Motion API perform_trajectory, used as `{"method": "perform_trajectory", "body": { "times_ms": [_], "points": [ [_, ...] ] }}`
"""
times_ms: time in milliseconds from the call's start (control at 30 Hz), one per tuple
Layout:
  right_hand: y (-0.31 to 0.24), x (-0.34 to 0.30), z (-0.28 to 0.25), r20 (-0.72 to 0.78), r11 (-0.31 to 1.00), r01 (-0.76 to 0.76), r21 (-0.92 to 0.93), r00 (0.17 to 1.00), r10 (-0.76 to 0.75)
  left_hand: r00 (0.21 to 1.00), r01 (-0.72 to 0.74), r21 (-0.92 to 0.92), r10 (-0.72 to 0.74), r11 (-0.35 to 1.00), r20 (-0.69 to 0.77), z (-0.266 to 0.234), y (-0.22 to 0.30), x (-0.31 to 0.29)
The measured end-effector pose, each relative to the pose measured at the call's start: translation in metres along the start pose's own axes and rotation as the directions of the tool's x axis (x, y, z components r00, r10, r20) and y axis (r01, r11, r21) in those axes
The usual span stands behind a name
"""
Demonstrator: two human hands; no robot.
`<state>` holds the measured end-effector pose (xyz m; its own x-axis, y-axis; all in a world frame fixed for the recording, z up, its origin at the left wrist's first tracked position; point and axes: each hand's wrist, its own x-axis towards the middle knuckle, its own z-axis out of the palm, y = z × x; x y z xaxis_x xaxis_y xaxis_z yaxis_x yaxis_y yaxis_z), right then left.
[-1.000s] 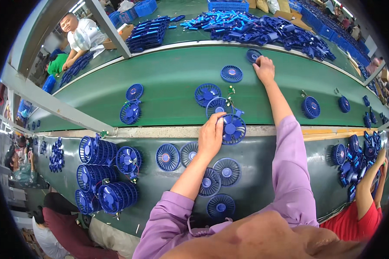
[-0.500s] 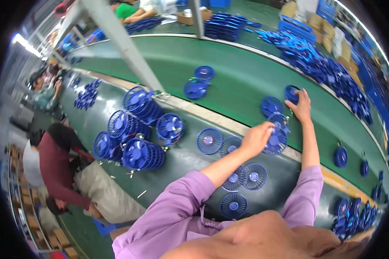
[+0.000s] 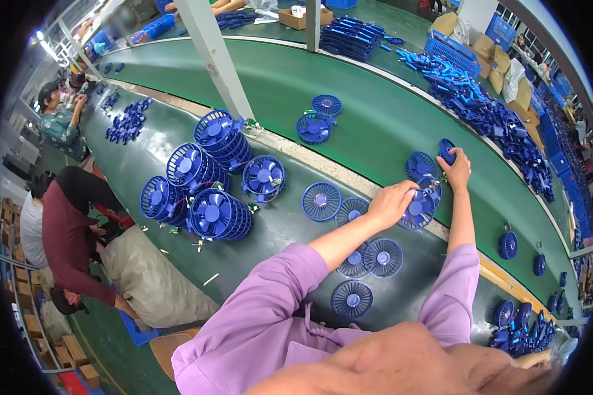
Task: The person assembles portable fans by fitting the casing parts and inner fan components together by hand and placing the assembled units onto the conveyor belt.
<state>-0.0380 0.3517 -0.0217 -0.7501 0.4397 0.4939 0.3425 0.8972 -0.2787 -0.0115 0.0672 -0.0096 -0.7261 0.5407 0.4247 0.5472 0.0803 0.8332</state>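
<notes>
My left hand (image 3: 392,204) pinches the rim of a blue round fan housing (image 3: 418,213) over the near edge of the green conveyor belt. Another blue fan piece (image 3: 430,189) overlaps its far side, partly behind my fingers. Farther right, my right hand (image 3: 457,169) grips a small blue fan cover (image 3: 445,150), tilted nearly edge-on above the belt. A blue fan unit (image 3: 420,165) lies on the belt between the two hands. Close to my left forearm, several blue fan grilles lie flat on the dark tabletop, among them a grille with a reddish centre ring (image 3: 321,201).
Stacks of blue fan housings (image 3: 219,212) with wires and small boards stand left on the dark worktop. A pale post (image 3: 219,66) rises beside the belt. Blue parts are heaped (image 3: 481,108) beyond it. A co-worker in maroon (image 3: 76,227) bends by a large sack (image 3: 153,280).
The view has shifted slightly. Fan pieces on the belt have slid a little to the right against the tabletop. Both hands keep nearly the same place and hold.
</notes>
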Motion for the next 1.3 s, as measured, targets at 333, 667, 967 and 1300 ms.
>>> {"method": "perform_trajectory", "body": {
  "times_ms": [333, 667, 967, 1300],
  "points": [
    [0.002, -0.035, -0.032, 0.151, 0.999, 0.014, 0.037, 0.988, -0.02, 0.967, -0.217, -0.106, 0.199, 0.97, -0.157, -0.025, 0.044, 0.001],
    [-0.139, -0.11, -0.114, 0.283, 0.904, -0.041, 0.425, 0.955, -0.089, 0.937, -0.009, -0.309, -0.1, 0.951, -0.334, -0.102, 0.036, -0.07],
    [-0.212, -0.153, -0.122, 0.433, 0.799, 0.195, 0.568, 0.755, -0.492, 0.929, 0.234, -0.225, -0.286, 0.946, -0.233, -0.162, 0.007, -0.145],
    [-0.225, -0.022, -0.017, 0.33, 0.882, -0.006, 0.471, 0.929, -0.17, 0.997, -0.036, 0.289, 0.054, 0.957, -0.052, -0.172, 0.019, -0.16]
  ]
}}
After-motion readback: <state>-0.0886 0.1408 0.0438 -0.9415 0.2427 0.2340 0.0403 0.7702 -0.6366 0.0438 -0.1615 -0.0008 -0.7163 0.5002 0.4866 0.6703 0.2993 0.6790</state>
